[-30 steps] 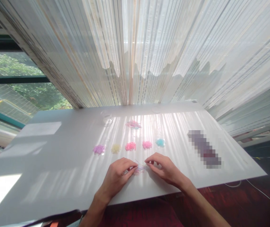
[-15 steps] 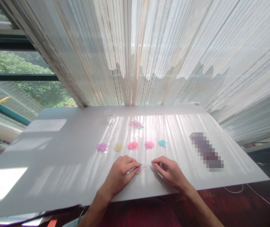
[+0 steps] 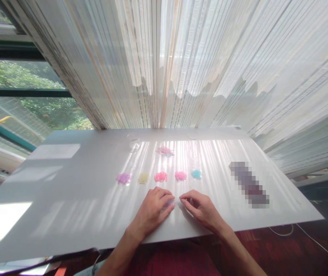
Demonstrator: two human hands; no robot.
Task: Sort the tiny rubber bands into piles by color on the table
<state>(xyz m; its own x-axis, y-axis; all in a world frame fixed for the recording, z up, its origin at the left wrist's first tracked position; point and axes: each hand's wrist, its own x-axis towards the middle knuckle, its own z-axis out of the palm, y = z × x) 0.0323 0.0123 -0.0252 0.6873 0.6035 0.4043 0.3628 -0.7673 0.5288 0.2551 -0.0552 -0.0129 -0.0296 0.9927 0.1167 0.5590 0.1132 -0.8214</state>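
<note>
My left hand (image 3: 155, 209) rests low over the near middle of the table, thumb and fingers closed towards each other. Under and between those fingers shows a small pale purplish pile (image 3: 167, 202), mostly covered. My right hand (image 3: 200, 207) pinches with thumb and forefinger close to the left fingertips. A tiny pale, clear thing (image 3: 177, 201) shows between the two hands; its kind is too small to tell. Just beyond the hands lie little piles of small pieces in a row: purple (image 3: 123, 178), yellow (image 3: 143, 178), coral red (image 3: 160, 176), pink (image 3: 180, 176) and turquoise (image 3: 196, 174).
A loose heap of thin pink and turquoise pieces (image 3: 165, 151) lies farther back. Clear round dishes (image 3: 134, 145) stand behind it to the left. On the right of the white table (image 3: 66, 191) is a pixelated object (image 3: 250, 186). Striped curtains (image 3: 164, 69) hang behind.
My left hand has moved right, over the small purplish pile. My right hand has shifted slightly left, so the fingertips are closer together. The row of piles stays as it was.
</note>
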